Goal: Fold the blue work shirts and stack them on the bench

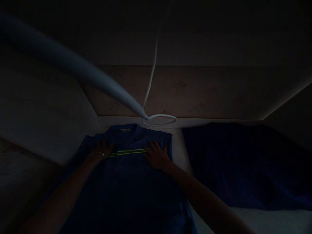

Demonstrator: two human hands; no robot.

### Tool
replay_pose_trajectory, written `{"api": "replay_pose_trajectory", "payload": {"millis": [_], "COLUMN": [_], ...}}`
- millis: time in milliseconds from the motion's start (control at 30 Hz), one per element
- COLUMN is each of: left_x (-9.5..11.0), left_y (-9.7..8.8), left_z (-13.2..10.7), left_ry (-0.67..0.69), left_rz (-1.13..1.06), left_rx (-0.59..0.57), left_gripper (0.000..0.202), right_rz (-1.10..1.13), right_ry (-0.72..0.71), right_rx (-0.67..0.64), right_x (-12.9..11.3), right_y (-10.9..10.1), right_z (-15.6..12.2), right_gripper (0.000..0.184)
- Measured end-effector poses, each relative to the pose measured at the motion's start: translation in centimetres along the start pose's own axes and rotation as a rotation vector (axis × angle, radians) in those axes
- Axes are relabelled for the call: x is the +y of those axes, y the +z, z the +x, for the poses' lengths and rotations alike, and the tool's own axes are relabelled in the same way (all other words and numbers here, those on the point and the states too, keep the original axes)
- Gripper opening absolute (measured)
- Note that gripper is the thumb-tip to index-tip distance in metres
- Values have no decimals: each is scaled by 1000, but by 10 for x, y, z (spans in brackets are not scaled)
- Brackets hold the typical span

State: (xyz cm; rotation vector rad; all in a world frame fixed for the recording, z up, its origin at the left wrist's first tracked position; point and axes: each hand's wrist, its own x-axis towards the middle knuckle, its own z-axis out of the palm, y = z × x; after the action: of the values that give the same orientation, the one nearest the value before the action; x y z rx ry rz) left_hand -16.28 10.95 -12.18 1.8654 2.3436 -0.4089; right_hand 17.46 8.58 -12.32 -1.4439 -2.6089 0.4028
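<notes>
A blue work shirt [129, 175] with a yellow-green reflective stripe [129, 151] lies flat in front of me in dim light, its collar and label [125, 130] pointing away. My left hand [103, 148] rests flat on the shirt's left chest, fingers spread, with a thin bangle at the wrist. Across the stripe, my right hand [157, 156] presses palm-down on the right chest, fingers apart. Neither hand grips anything.
A pile of dark blue cloth [243, 162] lies to the right on the white surface [180, 149]. A pale hose [73, 66] runs from the upper left down to a white cord loop [159, 119] behind the collar. Padded walls enclose the back and sides.
</notes>
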Motion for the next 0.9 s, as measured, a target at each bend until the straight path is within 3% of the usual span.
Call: {"api": "replay_pose_trajectory", "payload": {"millis": [133,267,433,567,633,733,900], "left_x": [-14,-15,-14,-18,-22,-30,-52], "left_y": [11,7,-1,-5,-9,-22,-61], "left_z": [4,22,46,52,46,26,-20], "left_ry": [0,13,102,161,190,230,232], "left_rz": [31,54,99,128,134,243,457], "left_rx": [-14,-26,-15,22,61,160,256], "left_gripper": [61,59,55,56,55,49,43], "right_rz": [-3,5,16,-24,-66,-57,-21], "right_ry": [47,58,95,75,40,-63,-381], "right_rx": [39,3,-89,-212,-186,-33,103], "right_x": [-6,-5,5,5,1,-10,-56], "right_y": [6,1,-5,-26,-37,-41,-13], "right_z": [9,22,34,49,58,73,89], "right_gripper": [58,60,62,61,54,44,42]}}
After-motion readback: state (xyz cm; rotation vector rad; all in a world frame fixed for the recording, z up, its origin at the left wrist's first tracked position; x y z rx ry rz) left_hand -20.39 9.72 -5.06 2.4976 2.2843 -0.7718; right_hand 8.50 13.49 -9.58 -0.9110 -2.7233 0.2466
